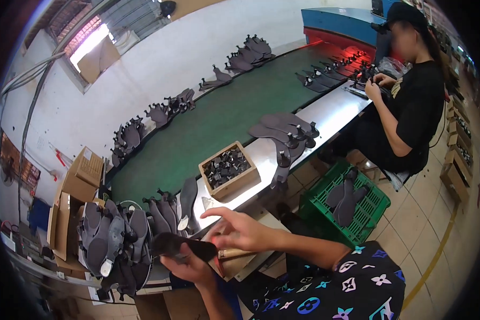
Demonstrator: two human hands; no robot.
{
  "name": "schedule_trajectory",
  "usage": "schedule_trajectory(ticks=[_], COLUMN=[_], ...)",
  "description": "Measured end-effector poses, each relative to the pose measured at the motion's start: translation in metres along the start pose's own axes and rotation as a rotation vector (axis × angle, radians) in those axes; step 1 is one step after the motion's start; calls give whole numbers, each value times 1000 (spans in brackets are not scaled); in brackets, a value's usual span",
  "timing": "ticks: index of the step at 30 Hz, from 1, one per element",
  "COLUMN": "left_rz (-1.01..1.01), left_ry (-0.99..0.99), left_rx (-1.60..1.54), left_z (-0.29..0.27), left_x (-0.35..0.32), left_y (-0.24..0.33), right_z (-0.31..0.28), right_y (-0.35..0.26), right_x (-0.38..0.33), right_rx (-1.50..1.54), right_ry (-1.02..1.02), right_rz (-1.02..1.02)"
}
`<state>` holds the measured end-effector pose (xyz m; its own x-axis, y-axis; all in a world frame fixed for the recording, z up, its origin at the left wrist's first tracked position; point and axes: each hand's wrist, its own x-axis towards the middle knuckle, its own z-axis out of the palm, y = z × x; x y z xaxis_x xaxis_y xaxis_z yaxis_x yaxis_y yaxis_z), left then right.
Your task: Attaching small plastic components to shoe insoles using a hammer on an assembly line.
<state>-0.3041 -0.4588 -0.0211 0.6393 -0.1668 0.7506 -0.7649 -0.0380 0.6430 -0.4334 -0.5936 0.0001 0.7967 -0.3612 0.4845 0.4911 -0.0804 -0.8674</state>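
A dark shoe sole (168,246) lies in my left hand (189,265), thumb on top and fingers beneath. Its outline is smeared by motion. My right hand (242,230) is just beyond its right end, index finger stretched out and the other fingers partly bent; I see nothing held in it. Below that hand, a tool with a wooden handle (236,253) and a red part rests on a pale work surface. On the metal ledge ahead stands a wooden box (229,189) of small black parts, with a grey sole (187,200) leaning left of it.
Heeled grey soles (114,240) are heaped at the left beside cardboard boxes (82,170). More soles (282,133) lie on the ledge along a green conveyor belt (197,128). A green crate (352,208) holds several soles. A co-worker (410,96) sits at the far right.
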Motion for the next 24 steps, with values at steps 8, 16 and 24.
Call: schedule_trajectory(ticks=[8, 16, 24], left_rz=[-746, 20, 380], left_ry=[-387, -623, -990], left_rx=[-416, 532, 525], left_z=[-24, 28, 221], left_x=[-8, -30, 49], left_y=[3, -20, -103], right_z=[-54, -79, -61], right_y=[72, 17, 18], right_x=[-146, -220, -166], right_rx=[-1277, -737, 13], right_ry=[-177, 192, 579], right_rz=[446, 544, 663])
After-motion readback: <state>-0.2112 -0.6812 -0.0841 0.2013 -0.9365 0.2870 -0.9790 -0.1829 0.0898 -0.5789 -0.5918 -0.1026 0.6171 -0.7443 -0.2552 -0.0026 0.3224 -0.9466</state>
